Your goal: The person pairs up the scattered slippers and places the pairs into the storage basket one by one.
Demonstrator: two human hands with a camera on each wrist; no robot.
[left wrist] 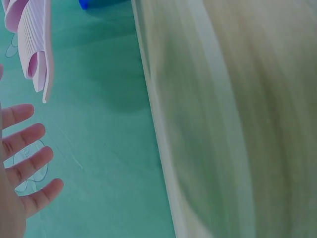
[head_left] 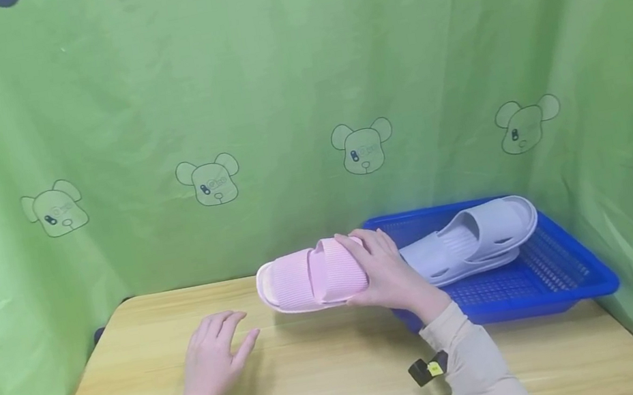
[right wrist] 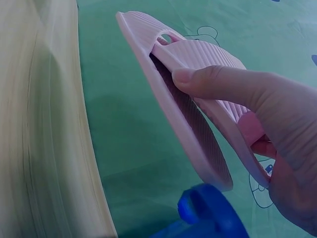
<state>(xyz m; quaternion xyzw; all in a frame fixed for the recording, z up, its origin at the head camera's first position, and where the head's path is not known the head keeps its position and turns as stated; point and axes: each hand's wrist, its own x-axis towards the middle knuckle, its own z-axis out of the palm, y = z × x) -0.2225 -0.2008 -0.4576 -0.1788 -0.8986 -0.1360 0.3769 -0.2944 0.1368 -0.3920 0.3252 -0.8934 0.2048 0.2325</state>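
A pair of pink ribbed slippers [head_left: 294, 285], one tucked into the other, is held above the table by my right hand [head_left: 388, 277]. In the right wrist view the thumb [right wrist: 218, 82] presses on one slipper's edge while the other fingers curl round the far side, partly hidden. My left hand [head_left: 211, 359] hovers to the left of the slippers, fingers loosely spread and holding nothing. The left wrist view shows its fingers [left wrist: 32, 166] apart from the slippers' end [left wrist: 37, 44].
A blue plastic basket [head_left: 590, 275] stands at the table's right, just beyond my right hand. Pale grey-blue slippers [head_left: 501, 223] lie stacked in it. The wooden table [head_left: 321, 383] backs onto a green curtain [head_left: 275, 93] that also hangs at both sides.
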